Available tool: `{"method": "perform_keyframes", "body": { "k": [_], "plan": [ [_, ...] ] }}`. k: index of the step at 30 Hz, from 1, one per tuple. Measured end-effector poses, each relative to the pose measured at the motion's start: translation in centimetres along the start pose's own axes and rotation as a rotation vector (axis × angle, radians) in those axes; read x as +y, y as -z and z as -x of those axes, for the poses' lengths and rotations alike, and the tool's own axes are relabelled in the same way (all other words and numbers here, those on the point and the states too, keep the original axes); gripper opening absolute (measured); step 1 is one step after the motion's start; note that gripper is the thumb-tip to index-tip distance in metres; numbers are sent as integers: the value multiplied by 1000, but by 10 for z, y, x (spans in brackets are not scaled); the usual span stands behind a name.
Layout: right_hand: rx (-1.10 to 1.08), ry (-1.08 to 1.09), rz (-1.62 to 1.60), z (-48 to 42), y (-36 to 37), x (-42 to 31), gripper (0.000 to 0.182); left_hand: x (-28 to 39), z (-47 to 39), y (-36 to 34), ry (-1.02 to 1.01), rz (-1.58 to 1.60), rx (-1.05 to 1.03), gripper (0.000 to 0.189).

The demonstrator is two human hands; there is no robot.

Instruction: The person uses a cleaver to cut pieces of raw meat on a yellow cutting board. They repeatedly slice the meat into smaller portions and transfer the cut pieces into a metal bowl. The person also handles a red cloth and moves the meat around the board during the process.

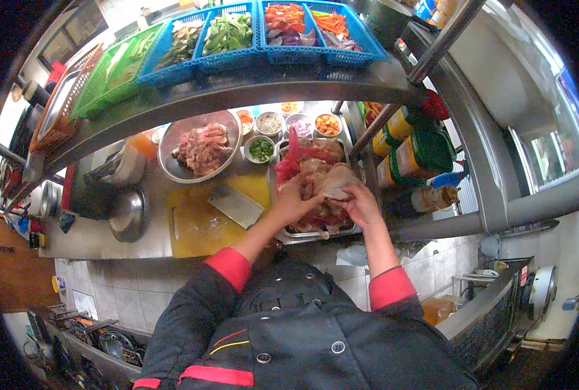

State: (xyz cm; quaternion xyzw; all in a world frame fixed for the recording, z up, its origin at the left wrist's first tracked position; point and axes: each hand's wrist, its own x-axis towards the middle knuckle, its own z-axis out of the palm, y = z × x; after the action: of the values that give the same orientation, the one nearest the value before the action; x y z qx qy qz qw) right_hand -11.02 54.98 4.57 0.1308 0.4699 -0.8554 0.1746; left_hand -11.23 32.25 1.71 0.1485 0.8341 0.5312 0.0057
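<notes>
Between my two hands is a pale piece of raw meat (337, 179), probably poultry, above a metal tray (294, 237). My left hand (293, 200) grips its left side, the thumb along the near edge. On the right edge, the fingers of my right hand (361, 202) pinch it. More raw meat (331, 148) fills the tray beneath. A red plastic bag (289, 165) lies over the tray's left side, beyond my left hand. To the left, a cleaver (235, 205) rests flat on a yellow cutting board (192, 236); my left forearm hides its handle end.
A metal bowl of raw meat (165, 158) stands behind the board. Small bowls hold chopped green herbs (260, 149) and diced vegetables (327, 125). Overhead runs a metal shelf (250, 92) with blue baskets (289, 56) of cut vegetables. Lidded tubs (423, 151) stand right, beyond a metal post (374, 129).
</notes>
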Motion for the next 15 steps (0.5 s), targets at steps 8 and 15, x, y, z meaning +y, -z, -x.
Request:
{"method": "perform_keyframes", "body": {
  "k": [8,15],
  "plan": [
    [21,-9,177,-10,-56,15,35,2,-9,9,-147,-165,-61,72],
    [-40,86,476,-8,-93,-15,43,-6,-1,61,286,555,-73,49]
  ]
}}
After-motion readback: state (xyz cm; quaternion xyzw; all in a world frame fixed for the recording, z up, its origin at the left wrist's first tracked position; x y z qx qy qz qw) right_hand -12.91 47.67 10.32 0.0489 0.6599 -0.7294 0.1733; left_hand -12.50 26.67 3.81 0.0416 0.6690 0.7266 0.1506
